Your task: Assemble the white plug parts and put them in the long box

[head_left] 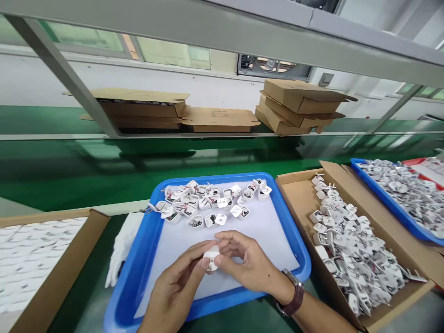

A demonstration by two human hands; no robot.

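A small white plastic piece [211,259] is held between both hands over the near part of a blue tray [126,282]. My left hand [180,282] pinches it from the left with thumb and fingers. From the right, my right hand [243,261] grips the same piece, its thumb at the edge. Several open white housings [196,222] with small parts and wires inside lie across the far half of the tray, on a pale liner. The underside of the held piece is hidden by the fingers.
At the right stands a cardboard box [367,259] of white parts, with another blue tray [385,192] beyond it. A box of white pieces [34,263] is at the left, near a white glove [125,245]. Cardboard boxes [222,120] sit behind the table.
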